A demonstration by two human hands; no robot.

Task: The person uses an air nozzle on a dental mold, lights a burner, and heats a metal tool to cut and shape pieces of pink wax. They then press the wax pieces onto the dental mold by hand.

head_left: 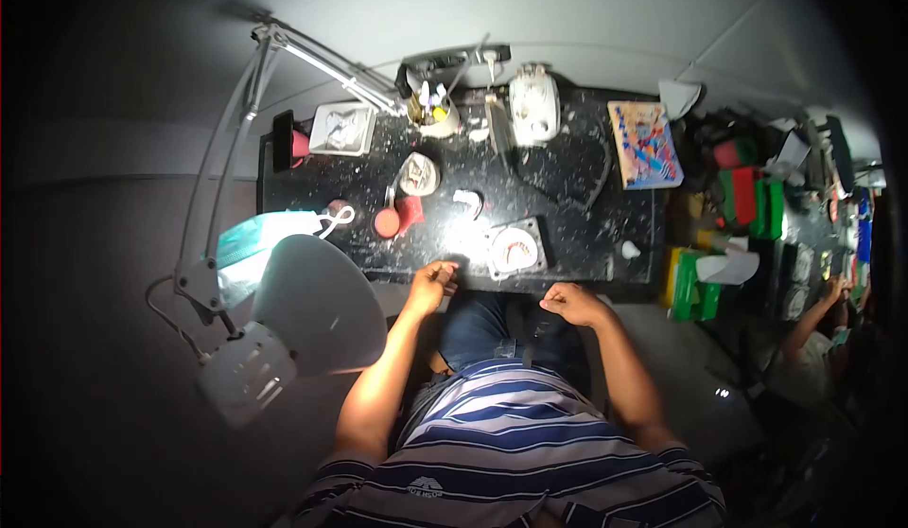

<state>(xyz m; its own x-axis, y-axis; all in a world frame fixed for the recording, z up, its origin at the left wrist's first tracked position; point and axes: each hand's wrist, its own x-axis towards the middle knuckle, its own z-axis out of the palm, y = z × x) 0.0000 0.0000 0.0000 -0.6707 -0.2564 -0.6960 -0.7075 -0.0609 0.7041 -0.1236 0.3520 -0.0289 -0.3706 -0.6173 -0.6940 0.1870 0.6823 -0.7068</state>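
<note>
My left hand (433, 287) rests at the front edge of the worktable (378, 268), its fingers curled in; whether anything sits in them is too small to tell. My right hand (573, 305) hovers just off the same edge, fingers bent and tips close together, with nothing I can make out in them. Between and beyond the hands lies a white round dental cast (515, 248) with a reddish tooth arch, on a square grey plate. A small white arch-shaped piece (467, 203) lies behind it, in bright lamplight.
A desk lamp (317, 306) with a face mask (260, 244) hung on it looms at left. On the table stand a round pink-orange dish (387, 222), red sheet (410, 213), white jar (419, 175), tool cup (437, 119) and white tray (341, 129). Another person's arm (813, 315) shows far right.
</note>
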